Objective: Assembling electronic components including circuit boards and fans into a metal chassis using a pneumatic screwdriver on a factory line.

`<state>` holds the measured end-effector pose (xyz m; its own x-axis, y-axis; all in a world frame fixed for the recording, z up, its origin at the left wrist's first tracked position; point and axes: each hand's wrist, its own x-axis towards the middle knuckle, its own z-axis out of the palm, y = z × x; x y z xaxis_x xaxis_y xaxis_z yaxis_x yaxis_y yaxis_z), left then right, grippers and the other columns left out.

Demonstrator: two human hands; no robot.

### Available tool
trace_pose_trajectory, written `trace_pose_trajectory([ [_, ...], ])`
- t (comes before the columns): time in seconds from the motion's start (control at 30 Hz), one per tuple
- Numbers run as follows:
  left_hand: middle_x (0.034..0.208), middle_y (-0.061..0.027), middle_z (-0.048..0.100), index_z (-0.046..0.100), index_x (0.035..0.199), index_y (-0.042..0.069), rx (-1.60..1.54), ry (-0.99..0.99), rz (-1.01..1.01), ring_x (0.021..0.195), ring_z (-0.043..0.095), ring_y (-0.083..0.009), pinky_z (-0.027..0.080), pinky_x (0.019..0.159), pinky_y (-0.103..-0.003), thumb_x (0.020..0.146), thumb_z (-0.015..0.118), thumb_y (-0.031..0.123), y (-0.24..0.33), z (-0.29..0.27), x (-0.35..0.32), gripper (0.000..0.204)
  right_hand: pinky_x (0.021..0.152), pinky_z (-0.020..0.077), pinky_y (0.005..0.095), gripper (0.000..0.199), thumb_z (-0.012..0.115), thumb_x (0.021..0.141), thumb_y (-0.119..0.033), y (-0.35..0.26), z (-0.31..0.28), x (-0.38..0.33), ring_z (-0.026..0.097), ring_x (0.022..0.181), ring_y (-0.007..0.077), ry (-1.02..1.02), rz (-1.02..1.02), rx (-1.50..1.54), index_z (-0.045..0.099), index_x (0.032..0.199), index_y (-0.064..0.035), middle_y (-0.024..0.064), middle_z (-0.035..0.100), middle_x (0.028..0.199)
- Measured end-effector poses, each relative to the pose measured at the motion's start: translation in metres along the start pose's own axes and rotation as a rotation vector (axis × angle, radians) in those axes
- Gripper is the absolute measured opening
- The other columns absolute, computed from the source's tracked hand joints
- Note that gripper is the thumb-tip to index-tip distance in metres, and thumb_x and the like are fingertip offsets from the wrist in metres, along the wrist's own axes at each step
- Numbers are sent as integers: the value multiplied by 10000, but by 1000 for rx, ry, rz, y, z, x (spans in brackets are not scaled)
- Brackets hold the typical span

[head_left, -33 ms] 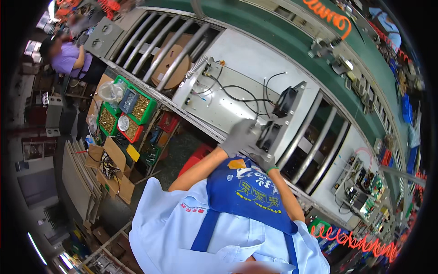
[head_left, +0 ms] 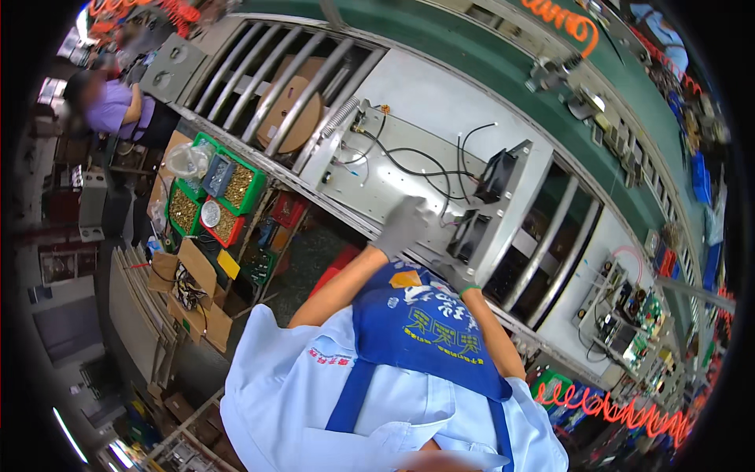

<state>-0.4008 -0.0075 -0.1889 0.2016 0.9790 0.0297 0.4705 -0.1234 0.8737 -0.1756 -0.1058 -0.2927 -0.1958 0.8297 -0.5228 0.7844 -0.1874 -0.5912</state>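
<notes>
A flat metal chassis (head_left: 393,185) lies on the bench in front of me, with black cables (head_left: 425,161) loosely looped over it. Along its right side stands a bent metal panel (head_left: 511,208) carrying two black fans, a far fan (head_left: 494,175) and a near fan (head_left: 470,236). My left hand (head_left: 403,226), in a grey glove, is over the chassis's near edge, left of the near fan. Its fingers reach forward, apart, and nothing shows in them. My right hand (head_left: 456,277), also gloved, is by the panel's near end, just below the near fan; its fingers are partly hidden.
Metal rollers (head_left: 543,244) flank the bench section. At left stand green bins (head_left: 244,187) of brass-coloured small parts and a red bin (head_left: 224,226). A cardboard box (head_left: 197,287) sits below them. Another opened unit (head_left: 621,322) lies at right. A person in purple (head_left: 110,106) is at far left.
My left hand has drawn away from the near fan, leftward and slightly forward. My right hand has stayed near the panel's end, shifting only slightly.
</notes>
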Motion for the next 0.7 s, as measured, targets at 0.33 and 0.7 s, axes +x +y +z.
trace_pose_trajectory([
  [0.33, 1182, -228, 564, 483, 1212, -16, 664, -234, -323, 948, 628, -411, 520, 797, -479, 869, 575, 220, -85, 76, 77, 426, 1111, 299, 411, 677, 491, 855, -635, 156, -26, -90, 434, 1290, 347, 17, 362, 33, 538, 1300, -126, 177, 499, 1374],
  [0.7, 845, -88, 596, 544, 1019, 2, -229, 220, -316, 644, 635, -216, 505, 575, -344, 945, 506, 186, -10, 32, -14, 202, 1061, 357, 416, 576, 468, 862, -613, 206, -3, -106, 478, 1252, 371, 190, 503, 57, 617, 1230, -195, 168, 563, 1304],
])
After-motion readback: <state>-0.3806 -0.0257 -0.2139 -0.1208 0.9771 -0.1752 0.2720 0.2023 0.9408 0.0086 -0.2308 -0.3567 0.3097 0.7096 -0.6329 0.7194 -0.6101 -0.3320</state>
